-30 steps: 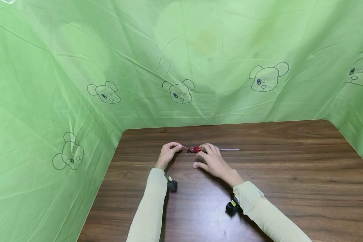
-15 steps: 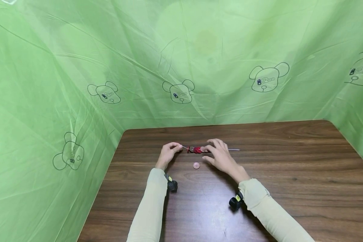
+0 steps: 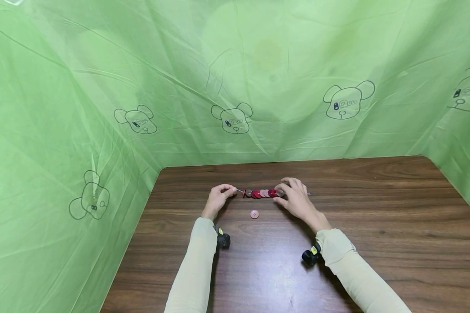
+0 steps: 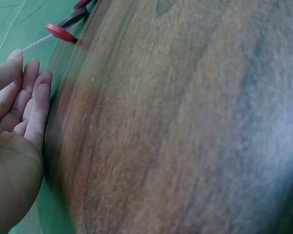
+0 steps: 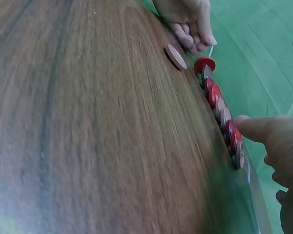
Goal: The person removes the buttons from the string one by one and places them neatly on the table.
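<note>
A row of several red, dark red, pink and greyish buttons (image 3: 256,194) lies overlapping along a thin pale string near the table's far side. At the row's left end, a red button (image 5: 205,64) stands tilted beside a grey one. My left hand (image 3: 218,200) pinches the string (image 4: 36,43) between thumb and fingertip, left of that button. My right hand (image 3: 297,202) is at the row's right end, its thumb (image 5: 254,127) against or just beside a red button; its other fingertips are partly hidden. One loose pink button (image 3: 254,214) lies in front of the row.
The brown wooden table (image 3: 376,217) spreads out to the right and in front of the hands. Green fabric (image 3: 290,87) with bear-head drawings hangs along the far edge and both sides. A black wrist camera (image 3: 223,240) sits on each forearm.
My right hand has moved right along the string, uncovering more of the strung buttons and the loose pink button. My left hand has stayed put, pinching the string.
</note>
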A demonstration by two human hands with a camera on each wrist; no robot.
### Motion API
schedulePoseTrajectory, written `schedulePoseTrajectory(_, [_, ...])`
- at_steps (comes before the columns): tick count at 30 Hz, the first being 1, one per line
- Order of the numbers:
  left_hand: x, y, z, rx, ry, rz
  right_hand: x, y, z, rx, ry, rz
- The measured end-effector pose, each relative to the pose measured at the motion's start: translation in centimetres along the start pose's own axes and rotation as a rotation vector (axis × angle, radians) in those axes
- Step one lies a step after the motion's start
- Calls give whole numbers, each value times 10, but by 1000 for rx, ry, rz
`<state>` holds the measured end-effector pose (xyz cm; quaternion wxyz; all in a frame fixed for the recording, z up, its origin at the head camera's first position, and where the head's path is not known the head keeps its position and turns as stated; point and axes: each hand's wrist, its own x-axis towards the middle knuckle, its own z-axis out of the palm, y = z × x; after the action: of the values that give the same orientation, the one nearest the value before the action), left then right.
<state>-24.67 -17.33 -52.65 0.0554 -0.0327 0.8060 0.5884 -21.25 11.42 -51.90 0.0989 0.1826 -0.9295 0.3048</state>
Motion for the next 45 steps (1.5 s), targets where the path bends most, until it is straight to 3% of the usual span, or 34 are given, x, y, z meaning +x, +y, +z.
schedulePoseTrajectory(45, [2, -1, 0, -7, 6, -9, 1, 14, 2, -29, -14, 95])
